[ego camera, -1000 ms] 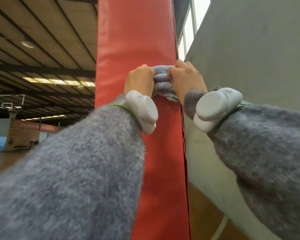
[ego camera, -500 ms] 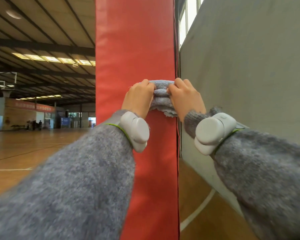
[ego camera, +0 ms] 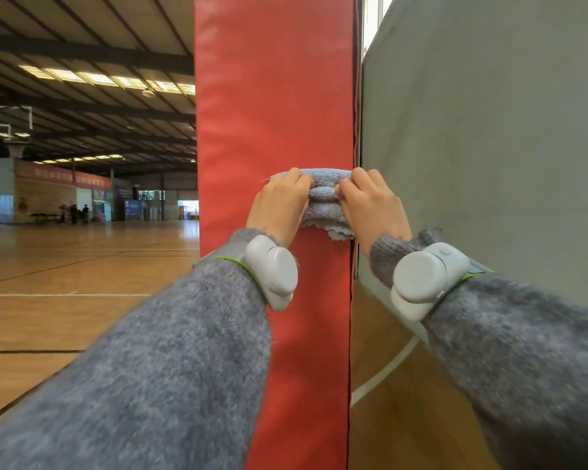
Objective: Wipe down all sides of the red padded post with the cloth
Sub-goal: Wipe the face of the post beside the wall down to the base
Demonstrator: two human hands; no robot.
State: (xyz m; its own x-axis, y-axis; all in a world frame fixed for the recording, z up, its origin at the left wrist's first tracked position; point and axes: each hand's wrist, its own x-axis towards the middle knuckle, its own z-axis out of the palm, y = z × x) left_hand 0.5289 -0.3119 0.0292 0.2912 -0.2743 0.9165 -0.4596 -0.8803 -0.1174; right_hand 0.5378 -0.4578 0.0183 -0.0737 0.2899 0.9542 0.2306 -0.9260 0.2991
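Note:
The red padded post (ego camera: 272, 96) stands upright in the middle of the view, running from top to bottom. A bunched grey-blue cloth (ego camera: 323, 206) is pressed against its front face near the right edge. My left hand (ego camera: 279, 208) grips the cloth's left end with curled fingers. My right hand (ego camera: 374, 205) grips the right end the same way, at the post's right corner. Both wrists carry white devices over grey fuzzy sleeves.
A grey wall (ego camera: 489, 147) stands close on the right, leaving a narrow gap beside the post. A wooden court floor (ego camera: 65, 283) with painted lines spreads to the left. A basketball hoop (ego camera: 6, 130) and distant people (ego camera: 73, 212) are far back left.
Both hands have slid the cloth downward along the post's front face, and the view has tilted down from the ceiling toward the floor.

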